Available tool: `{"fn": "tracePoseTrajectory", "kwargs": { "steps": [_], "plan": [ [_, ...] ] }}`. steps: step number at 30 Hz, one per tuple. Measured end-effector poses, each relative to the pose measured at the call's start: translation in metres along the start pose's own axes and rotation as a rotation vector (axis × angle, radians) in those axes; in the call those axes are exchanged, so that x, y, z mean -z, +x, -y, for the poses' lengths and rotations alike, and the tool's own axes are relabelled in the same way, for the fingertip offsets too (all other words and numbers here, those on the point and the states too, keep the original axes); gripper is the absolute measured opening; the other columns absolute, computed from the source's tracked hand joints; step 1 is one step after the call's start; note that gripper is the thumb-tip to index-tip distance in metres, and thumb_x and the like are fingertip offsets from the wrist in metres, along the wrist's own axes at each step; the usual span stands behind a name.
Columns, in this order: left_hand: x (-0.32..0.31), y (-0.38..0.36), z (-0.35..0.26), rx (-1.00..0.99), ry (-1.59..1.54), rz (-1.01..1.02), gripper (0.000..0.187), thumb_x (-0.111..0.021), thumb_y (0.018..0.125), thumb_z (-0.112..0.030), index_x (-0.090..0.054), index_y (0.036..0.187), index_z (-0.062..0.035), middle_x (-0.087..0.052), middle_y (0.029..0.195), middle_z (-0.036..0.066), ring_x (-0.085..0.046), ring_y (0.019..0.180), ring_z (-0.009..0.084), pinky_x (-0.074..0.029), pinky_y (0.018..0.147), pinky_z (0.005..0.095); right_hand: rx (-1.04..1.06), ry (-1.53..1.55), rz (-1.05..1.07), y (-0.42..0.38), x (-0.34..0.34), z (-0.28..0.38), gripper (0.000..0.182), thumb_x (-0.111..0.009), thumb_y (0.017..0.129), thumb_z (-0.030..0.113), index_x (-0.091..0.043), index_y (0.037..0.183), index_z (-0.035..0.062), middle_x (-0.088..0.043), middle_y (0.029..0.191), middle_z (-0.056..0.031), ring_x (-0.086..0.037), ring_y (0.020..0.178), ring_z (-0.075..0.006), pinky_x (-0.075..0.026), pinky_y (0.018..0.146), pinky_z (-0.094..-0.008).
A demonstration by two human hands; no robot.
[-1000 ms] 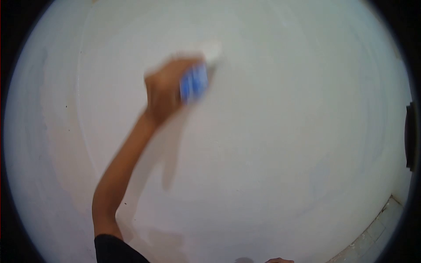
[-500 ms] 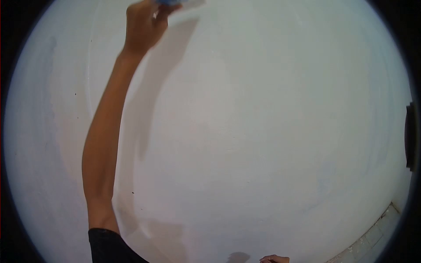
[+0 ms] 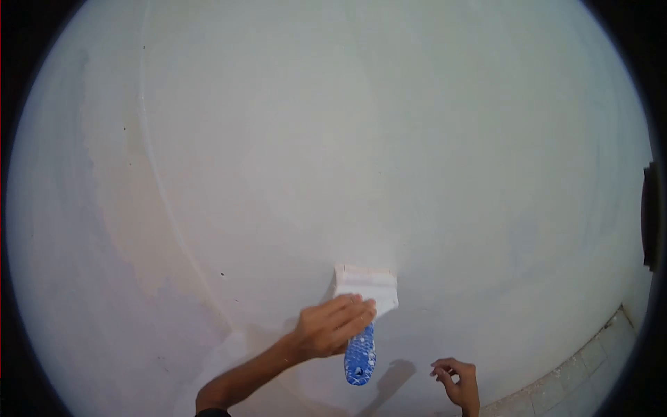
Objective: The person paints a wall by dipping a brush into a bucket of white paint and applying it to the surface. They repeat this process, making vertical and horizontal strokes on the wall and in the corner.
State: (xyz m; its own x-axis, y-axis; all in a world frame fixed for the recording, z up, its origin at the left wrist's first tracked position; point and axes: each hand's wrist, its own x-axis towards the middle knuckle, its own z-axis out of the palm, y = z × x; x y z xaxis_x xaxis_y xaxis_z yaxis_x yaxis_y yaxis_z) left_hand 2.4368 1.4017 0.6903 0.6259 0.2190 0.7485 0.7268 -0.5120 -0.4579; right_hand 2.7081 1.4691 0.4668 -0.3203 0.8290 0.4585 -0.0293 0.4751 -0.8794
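My left hand reaches in from the lower left, its fingers wrapped round the neck of a putty knife. The tool has a blue handle speckled with white and a hole in its end. Its wide white-coated head points up against the pale wall. The handle end hangs below my fingers. At the lower right my right hand is held before the wall with its fingers loosely curled, a gap showing inside them. Nothing is seen in it, and it is apart from the tool.
A thin raised line runs down the left of the wall, with beige and bluish patches around it. Light tiles line the lower right edge. A dark object sits at the far right.
My left hand has come down from the top of the view to the lower middle with the putty knife. My right hand has risen further into view at the lower right.
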Motion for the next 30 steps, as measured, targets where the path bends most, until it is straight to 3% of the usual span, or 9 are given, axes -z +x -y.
{"fn": "tracePoseTrajectory", "kwargs": {
  "steps": [3,5,6,10,14,16,21,26,30],
  "plan": [
    [0.039,0.05,0.02,0.129,-0.01,-0.002,0.02,-0.073,0.079,-0.003,-0.072,0.099,-0.0025,-0.071,0.086,0.012,-0.066,0.068,0.022,-0.055,0.06,0.0287,-0.077,-0.113,0.01,0.004,0.01,0.013,0.011,-0.065,0.088,0.01,-0.072,0.097,0.0061,-0.073,0.079,-0.0128,-0.071,0.068,-0.0209,-0.056,0.062,-0.0305],
    [0.053,0.106,0.049,0.038,-0.189,-0.34,0.015,-0.073,0.081,-0.003,-0.073,0.096,-0.0017,-0.072,0.085,0.009,-0.064,0.063,0.0199,-0.051,0.059,0.0287,-0.151,-0.204,0.024,0.006,0.008,0.007,0.011,-0.066,0.089,0.013,-0.073,0.096,0.0074,-0.073,0.079,-0.0113,-0.071,0.068,-0.0215,-0.056,0.063,-0.0312],
    [0.064,0.14,0.066,-0.184,0.11,-0.442,0.011,-0.073,0.083,-0.002,-0.073,0.094,-0.0021,-0.073,0.084,0.009,-0.064,0.061,0.0186,-0.051,0.059,0.0289,-0.2,-0.252,0.064,0.008,0.006,-0.002,0.014,-0.066,0.088,0.018,-0.073,0.095,0.0081,-0.073,0.079,-0.0104,-0.071,0.068,-0.0216,-0.056,0.065,-0.0324],
    [0.095,0.231,0.102,-0.293,0.174,-0.639,0.015,-0.072,0.081,0.0,-0.073,0.094,-0.007,-0.072,0.084,0.01,-0.067,0.063,0.0207,-0.051,0.06,0.0286,-0.376,-0.512,0.19,-0.007,-0.008,-0.051,0.034,-0.069,0.086,0.042,-0.075,0.09,0.0089,-0.073,0.075,-0.0042,-0.071,0.068,-0.0168,-0.055,0.068,-0.0321],
    [0.0,0.279,0.111,-0.494,0.066,-0.608,0.008,-0.069,0.081,0.001,-0.068,0.089,-0.0013,-0.069,0.078,0.013,-0.066,0.067,0.0199,-0.052,0.061,0.0299,-0.677,-0.556,0.364,0.001,0.012,-0.147,0.057,-0.068,0.077,0.067,-0.077,0.084,0.0105,-0.074,0.073,-0.0004,-0.071,0.068,-0.015,-0.055,0.072,-0.0327],
    [-0.045,0.265,0.142,-0.51,0.27,-0.502,0.017,-0.071,0.08,-0.001,-0.072,0.095,-0.008,-0.072,0.084,0.01,-0.067,0.067,0.0211,-0.053,0.059,0.029,-0.707,-0.554,0.392,0.006,0.019,-0.18,0.061,-0.07,0.073,0.07,-0.077,0.083,0.01,-0.074,0.073,-0.0004,-0.071,0.068,-0.0152,-0.055,0.071,-0.0319],
    [-0.141,0.122,0.023,-0.333,0.253,-0.286,0.02,-0.069,0.078,-0.008,-0.072,0.099,-0.009,-0.071,0.1,0.012,-0.067,0.078,0.0245,-0.058,0.069,0.0317,-0.712,-0.549,0.394,0.009,0.031,-0.199,0.065,-0.074,0.069,0.069,-0.076,0.086,0.0063,-0.073,0.073,-0.0034,-0.071,0.067,-0.016,-0.056,0.069,-0.0321],
    [-0.142,0.018,-0.079,-0.211,0.03,-0.138,0.016,-0.066,0.077,-0.002,-0.071,0.092,-0.0045,-0.071,0.092,0.013,-0.065,0.071,0.0244,-0.056,0.064,0.0302,-0.576,-0.502,0.259,-0.025,0.042,-0.181,0.061,-0.081,0.068,0.059,-0.075,0.087,0.0018,-0.073,0.073,-0.01,-0.07,0.064,-0.0177,-0.056,0.064,-0.0316],
    [-0.122,0.025,-0.077,0.092,-0.244,-0.05,0.016,-0.069,0.072,-0.003,-0.067,0.089,-0.0046,-0.059,0.069,0.008,-0.055,0.057,0.0225,-0.047,0.052,0.0331,-0.692,-0.459,0.249,-0.032,0.053,-0.155,0.064,-0.079,0.068,0.063,-0.075,0.09,0.0032,-0.073,0.074,-0.011,-0.071,0.068,-0.0215,-0.056,0.07,-0.0349]
  ]
}}
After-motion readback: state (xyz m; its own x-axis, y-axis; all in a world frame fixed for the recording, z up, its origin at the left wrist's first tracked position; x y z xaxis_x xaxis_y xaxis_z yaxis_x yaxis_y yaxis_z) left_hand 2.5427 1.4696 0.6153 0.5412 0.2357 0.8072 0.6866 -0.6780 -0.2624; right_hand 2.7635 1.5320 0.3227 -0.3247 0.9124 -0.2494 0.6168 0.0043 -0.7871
